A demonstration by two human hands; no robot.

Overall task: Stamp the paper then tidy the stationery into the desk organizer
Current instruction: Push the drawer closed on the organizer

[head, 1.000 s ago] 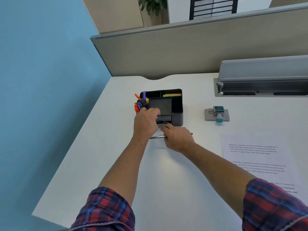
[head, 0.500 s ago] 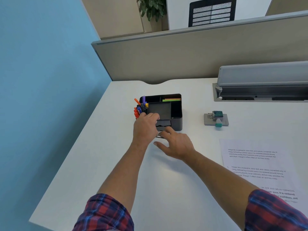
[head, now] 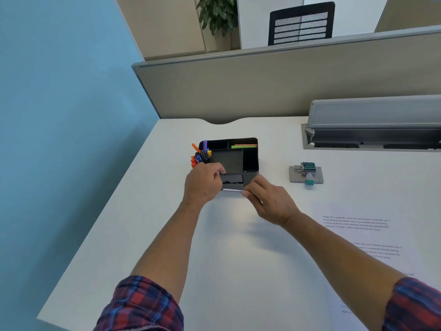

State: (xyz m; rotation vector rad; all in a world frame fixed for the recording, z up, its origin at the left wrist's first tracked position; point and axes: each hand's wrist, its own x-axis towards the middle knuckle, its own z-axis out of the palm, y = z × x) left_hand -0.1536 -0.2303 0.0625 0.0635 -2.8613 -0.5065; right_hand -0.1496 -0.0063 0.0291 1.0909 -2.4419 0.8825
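Note:
The black desk organizer (head: 251, 161) stands mid-desk with coloured pens (head: 201, 152) in its left slot and sticky notes (head: 244, 146) at the back. Its small front drawer (head: 232, 181) is pulled out. My left hand (head: 202, 185) grips the organizer's front left corner beside the drawer. My right hand (head: 269, 201) pinches the right end of a thin silver ruler-like strip (head: 232, 190), held level just in front of the open drawer. The printed paper (head: 358, 211) lies at the right.
A grey ink pad (head: 296, 174) with a teal-handled stamp (head: 309, 180) on it sits right of the organizer. A grey cable tray (head: 374, 125) runs along the back right. A beige partition (head: 262, 87) borders the back, and the desk's left edge drops off beside a blue wall.
The silver strip lay on the desk under my hands; my right hand has picked it up and brought it to the drawer front. The left hand stayed on the organizer.

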